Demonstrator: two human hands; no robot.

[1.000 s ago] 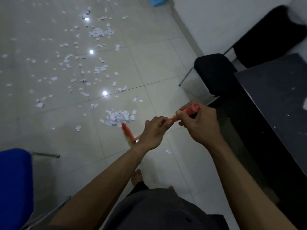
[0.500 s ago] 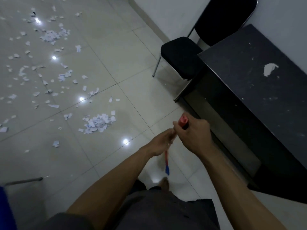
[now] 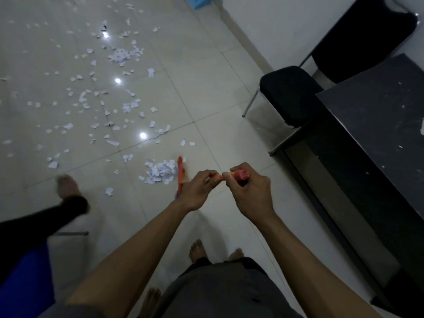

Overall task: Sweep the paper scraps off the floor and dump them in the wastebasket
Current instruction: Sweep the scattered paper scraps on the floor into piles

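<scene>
Now your left hand (image 3: pixel 197 191) and right hand (image 3: pixel 250 191) curl around the broom handle (image 3: pixel 239 175); the broom head (image 3: pixel 180 173) sits just right of the scrap pile (image 3: pixel 160 172).

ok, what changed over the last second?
The broom head swung back toward the feet, then forward again; it now sits at the right edge of the scrap pile. A second person's foot has come in at left. Unchanged: left hand and right hand both grip the handle; the pile looks unmoved.
</scene>
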